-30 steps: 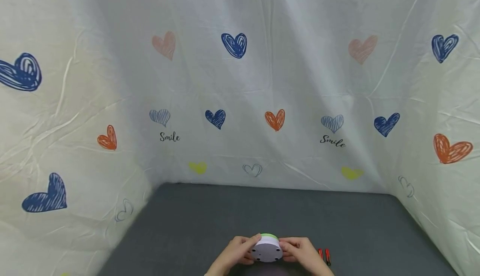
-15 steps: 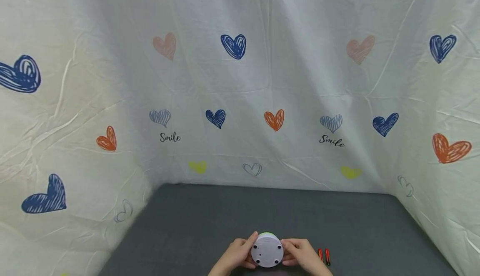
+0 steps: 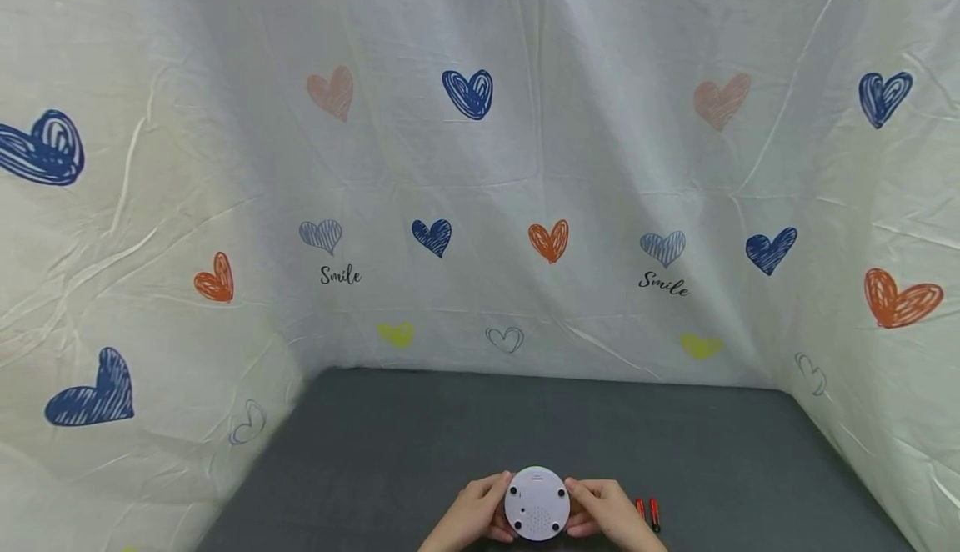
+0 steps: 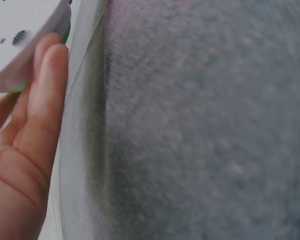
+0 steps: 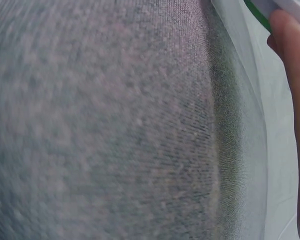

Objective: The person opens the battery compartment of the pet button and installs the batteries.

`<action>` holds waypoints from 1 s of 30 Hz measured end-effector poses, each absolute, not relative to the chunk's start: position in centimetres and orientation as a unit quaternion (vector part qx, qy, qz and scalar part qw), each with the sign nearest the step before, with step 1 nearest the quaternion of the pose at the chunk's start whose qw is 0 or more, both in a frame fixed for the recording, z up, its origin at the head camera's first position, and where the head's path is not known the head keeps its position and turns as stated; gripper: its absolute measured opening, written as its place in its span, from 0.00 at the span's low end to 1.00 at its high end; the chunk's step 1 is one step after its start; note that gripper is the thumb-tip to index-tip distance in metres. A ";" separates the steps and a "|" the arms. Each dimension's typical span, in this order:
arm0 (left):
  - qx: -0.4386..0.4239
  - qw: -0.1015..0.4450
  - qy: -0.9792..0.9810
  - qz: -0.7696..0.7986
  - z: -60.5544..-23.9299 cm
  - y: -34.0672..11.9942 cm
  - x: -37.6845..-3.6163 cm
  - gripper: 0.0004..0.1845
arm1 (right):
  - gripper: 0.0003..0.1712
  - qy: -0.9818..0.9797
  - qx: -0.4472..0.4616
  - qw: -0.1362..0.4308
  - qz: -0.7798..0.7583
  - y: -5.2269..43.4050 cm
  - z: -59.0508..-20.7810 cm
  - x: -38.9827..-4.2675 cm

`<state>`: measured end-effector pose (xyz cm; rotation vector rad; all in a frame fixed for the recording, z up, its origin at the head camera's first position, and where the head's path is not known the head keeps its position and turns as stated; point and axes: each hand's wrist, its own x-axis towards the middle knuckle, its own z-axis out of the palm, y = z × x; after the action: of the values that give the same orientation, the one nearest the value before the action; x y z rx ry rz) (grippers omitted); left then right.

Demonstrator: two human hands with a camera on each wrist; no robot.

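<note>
We noted the round white device [image 3: 536, 503] held at the near edge of the grey worktop [image 3: 450, 435], its underside turned up toward the head camera. Left hand [image 3: 472, 519] and right hand [image 3: 607, 514] each curled round a side of the device. Two red batteries [image 3: 648, 512] lay just right of the device. Our judgement: keep both holds even and the device level while handling the underside.

"Smile" stands in black script on the sheet [image 3: 480, 168]: twice at mid-height beneath grey hearts, once at the top centre, and partly cut off top left.
</note>
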<state>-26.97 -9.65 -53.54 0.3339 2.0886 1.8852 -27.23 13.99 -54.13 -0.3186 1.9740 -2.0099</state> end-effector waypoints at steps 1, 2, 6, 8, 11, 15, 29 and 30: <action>0.121 0.153 0.726 0.660 -53.6 -9.7 -26.9 0.30 | 0.28 0.686 -0.109 0.156 -0.702 14.0 -54.2 -27.2; 0.124 0.154 0.723 0.662 -53.6 -9.7 -26.9 0.30 | 0.28 0.685 -0.107 0.158 -0.704 14.0 -54.2 -27.2; 0.124 0.159 0.716 0.668 -53.7 -9.6 -26.7 0.30 | 0.29 0.678 -0.099 0.162 -0.710 14.0 -54.3 -27.3; 0.125 0.160 0.710 0.674 -53.8 -9.6 -26.7 0.32 | 0.30 0.676 -0.099 0.160 -0.713 14.0 -54.2 -27.3; 0.128 0.162 0.698 0.685 -53.9 -9.5 -26.8 0.34 | 0.29 0.674 -0.102 0.157 -0.715 13.9 -54.0 -27.3; 0.125 0.165 0.682 0.701 -54.0 -9.4 -26.8 0.34 | 0.28 0.670 -0.105 0.156 -0.718 13.9 -53.6 -27.3; 0.118 0.180 0.626 0.749 -54.0 -8.7 -26.5 0.29 | 0.29 0.667 -0.097 0.170 -0.719 13.8 -53.3 -27.2; 0.114 0.181 0.626 0.750 -54.0 -8.6 -26.5 0.29 | 0.28 0.669 -0.096 0.167 -0.718 13.7 -53.3 -27.3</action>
<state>-26.48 -8.65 -54.02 0.3206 1.7675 2.1185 -27.26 13.70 -53.26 -0.2737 1.9043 -2.0429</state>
